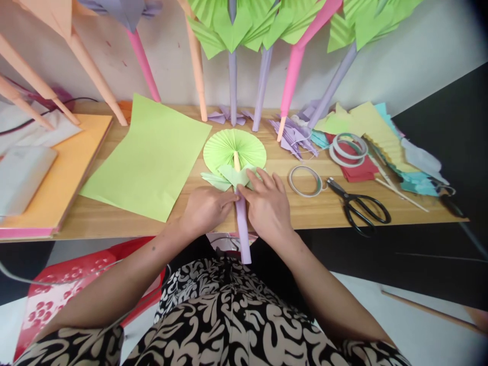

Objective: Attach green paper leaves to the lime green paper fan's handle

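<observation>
A round pleated green paper fan (217, 147) lies on the table, a pale stick (237, 161) running up its middle. Below it, light green folded paper (231, 176) wraps the top of a purple paper tube (242, 234), whose lower end juts past the table edge. My left hand (206, 208) is closed, pinching the tube's top from the left. From the right, my right hand (269, 206) grips the same spot with its thumb at the tube, its other fingers lying over the folded paper. The exact contact under the fingertips is hidden.
A large green sheet (152, 157) lies left, beside stacked orange paper (86, 168). Rightward are a tape roll (305, 181), black scissors (358, 206), more tape rolls (348, 150) and paper scraps (385, 132). Finished-looking paper fans on tubes (232, 86) lean along the wall.
</observation>
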Tool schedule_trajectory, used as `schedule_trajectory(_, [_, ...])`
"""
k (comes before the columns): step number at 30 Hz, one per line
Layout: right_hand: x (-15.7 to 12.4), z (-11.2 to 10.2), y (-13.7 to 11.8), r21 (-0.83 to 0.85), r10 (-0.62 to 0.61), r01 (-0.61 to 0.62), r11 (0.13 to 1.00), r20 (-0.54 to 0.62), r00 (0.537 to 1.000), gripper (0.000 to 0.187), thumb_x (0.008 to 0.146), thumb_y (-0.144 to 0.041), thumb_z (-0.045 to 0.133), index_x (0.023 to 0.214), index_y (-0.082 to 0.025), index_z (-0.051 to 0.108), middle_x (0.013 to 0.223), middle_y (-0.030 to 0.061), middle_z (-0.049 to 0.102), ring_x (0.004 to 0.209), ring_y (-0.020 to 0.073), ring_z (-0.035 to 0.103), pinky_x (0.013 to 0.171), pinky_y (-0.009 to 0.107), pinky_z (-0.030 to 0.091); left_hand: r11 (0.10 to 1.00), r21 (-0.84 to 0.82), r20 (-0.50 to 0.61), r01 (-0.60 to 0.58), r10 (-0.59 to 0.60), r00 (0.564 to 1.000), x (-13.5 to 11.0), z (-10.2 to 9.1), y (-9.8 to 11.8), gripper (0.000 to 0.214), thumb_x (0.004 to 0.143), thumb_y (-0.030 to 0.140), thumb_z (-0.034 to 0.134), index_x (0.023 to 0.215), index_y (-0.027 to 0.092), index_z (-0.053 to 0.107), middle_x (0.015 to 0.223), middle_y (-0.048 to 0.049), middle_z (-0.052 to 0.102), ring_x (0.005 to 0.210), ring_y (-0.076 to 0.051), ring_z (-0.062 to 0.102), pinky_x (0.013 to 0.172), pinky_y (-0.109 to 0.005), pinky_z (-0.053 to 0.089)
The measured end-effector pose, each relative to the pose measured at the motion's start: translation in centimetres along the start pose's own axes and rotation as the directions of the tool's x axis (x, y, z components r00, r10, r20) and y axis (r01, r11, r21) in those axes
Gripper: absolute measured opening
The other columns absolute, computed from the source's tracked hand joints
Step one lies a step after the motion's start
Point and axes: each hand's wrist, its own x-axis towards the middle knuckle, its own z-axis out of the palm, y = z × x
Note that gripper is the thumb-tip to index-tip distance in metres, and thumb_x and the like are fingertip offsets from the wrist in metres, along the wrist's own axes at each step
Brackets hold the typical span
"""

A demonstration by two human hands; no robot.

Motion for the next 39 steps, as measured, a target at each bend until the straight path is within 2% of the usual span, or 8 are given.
schedule_trajectory(5, [1.6,0.2,0.5,-0.003,0.021,-0.021,1.0,0.017,1.0,0.035,0.097,-0.016,0.051,0.123,-0.019,0.073,0.153,0.0126,0.055,0.145,0.0366,0.043,0.118,0.057,0.032,1.0,-0.005,-0.013,0.022,-0.022,1.0,-0.1,0.0,0.0,0.03,0.097,0.019,0.052,0.093,0.023,0.081,0.065,-0.0026,0.074,0.051,-0.013,0.057,0.051,-0.023,0.035])
schedule_trajectory(11, [-0.7,-0.6,0.2,0.016,-0.034,0.034,0.999,0.025,0.999,0.035,0.1,-0.018,0.048,0.12,-0.023,0.076,0.152,0.0094,0.057,0.144,0.0336,0.045,0.118,0.056,0.033,1.0,-0.01,-0.013,0.003,-0.003,1.0,0.0,0.0,0.1,0.033,0.098,0.02,0.049,0.086,0.022,0.08,0.062,-0.0024,0.072,0.051,-0.014,0.058,0.05,-0.024,0.034])
schedule_trajectory(15, [1.0,0.0,0.7,0.009,-0.006,0.006,1.0,0.016,1.0,0.032,0.099,-0.02,0.05,0.114,-0.025,0.078,0.154,0.0074,0.054,0.145,0.0352,0.043,0.118,0.057,0.033,1.0,0.012,-0.02,0.008,-0.008,1.0,0.1,-0.1,0.0,0.034,0.098,0.02,0.048,0.089,0.022,0.081,0.063,-0.0026,0.073,0.049,-0.014,0.057,0.049,-0.024,0.034])
schedule_trajectory(18, [2.0,0.3,1.0,0.009,-0.006,0.006,1.0,0.015,1.0,0.033,0.099,-0.02,0.052,0.12,-0.024,0.076,0.155,0.0097,0.053,0.146,0.0371,0.042,0.118,0.057,0.032,1.0,0.003,-0.018,0.005,-0.005,1.0,0.0,-0.1,0.0,0.033,0.097,0.019,0.049,0.089,0.021,0.081,0.064,-0.003,0.074,0.05,-0.014,0.059,0.05,-0.024,0.036])
schedule_trajectory(25, [-0.5,-0.5,0.9,0.022,-0.035,0.034,0.999,0.037,0.999,0.036,0.101,-0.018,0.048,0.121,-0.028,0.076,0.154,0.0072,0.054,0.146,0.0328,0.042,0.118,0.054,0.033,1.0,0.011,-0.024,0.001,-0.001,1.0,0.1,0.0,0.0,0.033,0.097,0.02,0.05,0.086,0.022,0.08,0.06,-0.0022,0.072,0.049,-0.014,0.057,0.048,-0.024,0.034])
schedule_trajectory(29, [1.4,0.2,0.7,0.034,0.006,-0.007,0.999,0.045,0.999,0.035,0.101,-0.022,0.05,0.124,-0.03,0.074,0.155,0.0076,0.053,0.146,0.0347,0.042,0.117,0.056,0.034,1.0,-0.004,-0.026,0.008,-0.008,1.0,0.1,-0.1,0.0,0.034,0.096,0.018,0.048,0.088,0.021,0.081,0.064,-0.0026,0.074,0.05,-0.013,0.059,0.05,-0.023,0.038])
schedule_trajectory(32, [2.1,0.6,0.5,0.036,0.007,-0.008,0.999,0.03,1.0,0.034,0.099,-0.022,0.053,0.126,-0.027,0.073,0.156,0.0096,0.052,0.146,0.0367,0.041,0.116,0.057,0.035,1.0,-0.003,-0.017,0.016,-0.016,1.0,0.0,-0.1,0.0,0.034,0.096,0.017,0.048,0.09,0.022,0.081,0.064,-0.0024,0.074,0.052,-0.012,0.061,0.051,-0.022,0.04])
schedule_trajectory(39, [-0.7,0.4,0.4,0.062,-0.017,0.019,0.998,-0.024,1.0,0.035,0.101,-0.021,0.049,0.123,-0.027,0.075,0.155,0.0081,0.053,0.148,0.0341,0.04,0.117,0.056,0.035,1.0,0.016,-0.018,-0.004,0.004,1.0,0.1,-0.1,0.0,0.033,0.097,0.019,0.049,0.082,0.022,0.079,0.06,-0.0011,0.071,0.049,-0.013,0.057,0.049,-0.023,0.035])
